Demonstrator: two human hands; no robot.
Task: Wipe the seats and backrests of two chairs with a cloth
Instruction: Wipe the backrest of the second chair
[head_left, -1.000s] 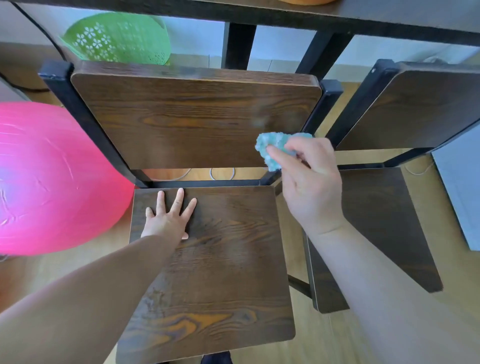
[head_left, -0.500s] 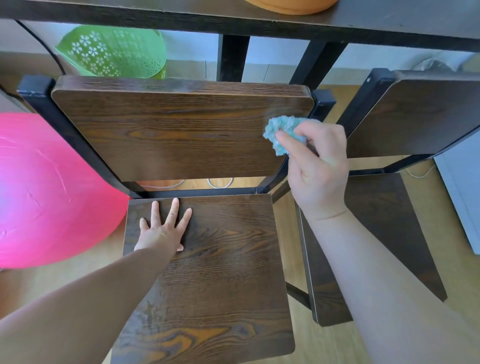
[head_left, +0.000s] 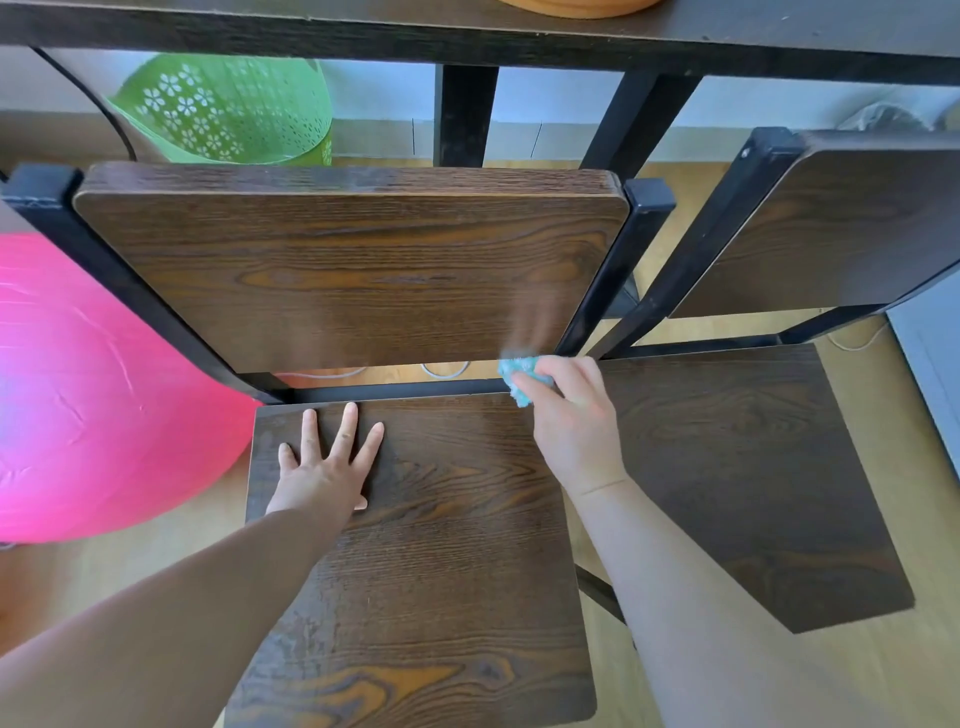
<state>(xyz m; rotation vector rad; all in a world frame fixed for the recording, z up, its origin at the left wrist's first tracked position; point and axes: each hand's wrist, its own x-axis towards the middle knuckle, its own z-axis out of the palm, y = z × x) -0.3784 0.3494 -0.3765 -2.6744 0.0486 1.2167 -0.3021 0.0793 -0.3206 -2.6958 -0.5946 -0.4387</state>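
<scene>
Cloth (head_left: 521, 375) teal, fluffy, bunched in right hand (head_left: 574, 426)

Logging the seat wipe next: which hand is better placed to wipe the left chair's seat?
Right. The right hand pinches the blue cloth at the back right corner of the seat; the left hand lies flat on the seat, holding nothing.

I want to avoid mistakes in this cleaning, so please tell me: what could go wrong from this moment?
The cloth is bunched small in the right hand, so strokes may miss parts of the backrest. The left hand lies flat on the seat; it may leave marks there. The pink ball sits close beside the chair; a push on the chair could roll it.
</scene>
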